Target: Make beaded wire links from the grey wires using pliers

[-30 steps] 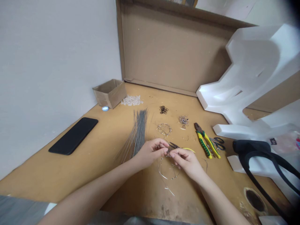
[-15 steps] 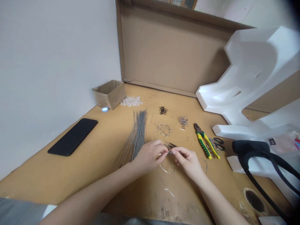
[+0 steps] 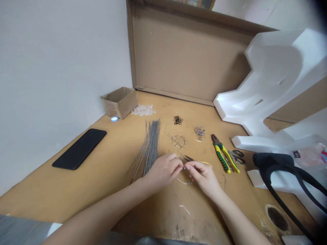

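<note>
My left hand [image 3: 167, 170] and my right hand [image 3: 203, 175] meet at the fingertips over the middle of the table. Both are closed in a pinch on a small piece of thin silvery wire [image 3: 184, 167], mostly covered by the fingers. Just beyond my right hand lie pliers with dark, narrow jaws [image 3: 188, 158] and a yellow handle, partly hidden behind that hand. Left of my left hand is a bundle of straight grey wires [image 3: 152, 146]. A curved wire [image 3: 182, 181] lies below the fingertips, with another cut piece [image 3: 185, 209] nearer the front edge.
Beyond the hands lie a ring of bent wires [image 3: 178, 141], black rings [image 3: 177, 120], a metal pile [image 3: 199, 131] and clear beads [image 3: 143, 109]. Larger pliers [image 3: 221, 154] and scissors [image 3: 238, 156] are at right. A phone [image 3: 79, 149] and cardboard box [image 3: 120, 103] stand left; white foam [image 3: 276, 68] borders the right.
My right hand has shifted slightly down, showing more of the yellow handle behind it. The fingertips have drawn closer together, and the wire between them has turned.
</note>
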The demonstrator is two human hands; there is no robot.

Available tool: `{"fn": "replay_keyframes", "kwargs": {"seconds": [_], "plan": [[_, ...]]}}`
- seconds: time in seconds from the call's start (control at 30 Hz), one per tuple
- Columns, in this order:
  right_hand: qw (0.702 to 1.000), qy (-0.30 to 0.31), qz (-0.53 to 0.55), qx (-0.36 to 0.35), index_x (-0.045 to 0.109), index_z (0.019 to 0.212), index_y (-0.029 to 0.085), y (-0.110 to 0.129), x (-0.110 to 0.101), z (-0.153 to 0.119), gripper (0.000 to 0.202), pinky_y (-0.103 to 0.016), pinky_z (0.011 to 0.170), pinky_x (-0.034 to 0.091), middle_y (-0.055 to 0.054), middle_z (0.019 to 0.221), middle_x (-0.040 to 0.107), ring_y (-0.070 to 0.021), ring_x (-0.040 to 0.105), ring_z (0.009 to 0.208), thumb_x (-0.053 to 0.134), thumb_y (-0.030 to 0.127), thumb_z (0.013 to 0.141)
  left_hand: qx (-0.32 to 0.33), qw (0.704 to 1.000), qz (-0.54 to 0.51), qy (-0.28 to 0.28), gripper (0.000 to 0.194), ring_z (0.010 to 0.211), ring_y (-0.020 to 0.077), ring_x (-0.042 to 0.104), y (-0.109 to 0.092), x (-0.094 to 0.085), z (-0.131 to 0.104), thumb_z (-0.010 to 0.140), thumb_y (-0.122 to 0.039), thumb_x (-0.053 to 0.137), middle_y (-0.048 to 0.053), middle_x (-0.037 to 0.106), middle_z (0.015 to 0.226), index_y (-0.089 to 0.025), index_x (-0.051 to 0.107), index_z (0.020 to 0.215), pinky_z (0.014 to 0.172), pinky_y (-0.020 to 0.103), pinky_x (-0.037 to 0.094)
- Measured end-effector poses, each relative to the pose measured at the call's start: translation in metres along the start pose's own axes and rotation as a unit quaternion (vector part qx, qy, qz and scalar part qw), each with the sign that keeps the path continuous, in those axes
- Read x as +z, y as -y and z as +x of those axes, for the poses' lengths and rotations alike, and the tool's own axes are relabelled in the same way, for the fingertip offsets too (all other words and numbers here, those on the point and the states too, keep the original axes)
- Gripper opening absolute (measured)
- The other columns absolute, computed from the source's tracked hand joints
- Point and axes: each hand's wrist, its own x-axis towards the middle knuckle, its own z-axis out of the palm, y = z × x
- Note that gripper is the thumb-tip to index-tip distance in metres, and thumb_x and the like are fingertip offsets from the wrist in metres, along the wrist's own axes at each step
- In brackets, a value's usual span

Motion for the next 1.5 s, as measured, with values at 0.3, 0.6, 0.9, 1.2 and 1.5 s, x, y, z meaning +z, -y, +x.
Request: {"fn": "replay_keyframes", "kwargs": {"seconds": [0.3,0.6,0.9,1.2,1.5], "plan": [[1.000,0.020,0.021,0.003,0.061,0.072,0.017,0.0017,-0.0009,0.0000,0.028,-0.021,0.048,0.036,0.003,0.052,0.045,-0.0094,0.042,0.046,0.049,0.041,0.081,0.012,1.000,0.007,0.015,0.017,0.070,0.0139,0.049,-0.0013,-0.0010,-0.0005,0.085,-0.020,0.039,0.003,0.054,0.077,-0.016,0.055,0.080,0.062,0.025,0.035],[0.997,0.016,0.061,0.035,0.058,0.072,0.016,0.0089,-0.0044,0.0012,0.030,-0.020,0.046,0.035,0.005,0.049,0.043,-0.0080,0.041,0.043,0.050,0.044,0.079,0.028,0.999,-0.037,-0.012,0.016,0.075,0.0143,0.050,-0.0034,-0.0007,-0.0002,0.085,-0.021,0.039,0.004,0.055,0.080,-0.016,0.054,0.082,0.067,0.026,0.039],[0.999,-0.001,0.035,0.008,0.059,0.073,0.016,0.0052,-0.0053,0.0010,0.026,-0.020,0.047,0.037,0.004,0.049,0.046,-0.0087,0.043,0.044,0.048,0.038,0.081,0.062,0.997,0.023,-0.037,0.014,0.080,0.0170,0.046,-0.0061,0.0017,0.0002,0.084,-0.020,0.040,0.006,0.055,0.085,-0.016,0.054,0.084,0.072,0.031,0.037],[0.999,-0.021,-0.009,-0.031,0.061,0.073,0.016,0.0034,-0.0021,-0.0009,0.024,-0.020,0.048,0.038,0.003,0.050,0.049,-0.0093,0.045,0.045,0.048,0.035,0.082,-0.042,0.982,-0.132,-0.128,0.018,0.094,0.0175,0.048,-0.0030,-0.0047,0.0008,0.080,-0.022,0.048,0.007,0.054,0.098,-0.017,0.051,0.097,0.082,0.031,0.037],[0.996,-0.076,0.036,-0.037,0.062,0.078,0.016,0.0040,-0.0047,0.0001,0.022,-0.021,0.049,0.042,0.003,0.049,0.051,-0.0096,0.049,0.044,0.049,0.034,0.082,-0.156,0.914,-0.373,0.038,0.019,0.074,0.0126,0.055,0.0005,-0.0010,0.0069,0.080,-0.030,0.048,0.001,0.063,0.077,-0.014,0.059,0.077,0.068,0.022,0.041]]}}
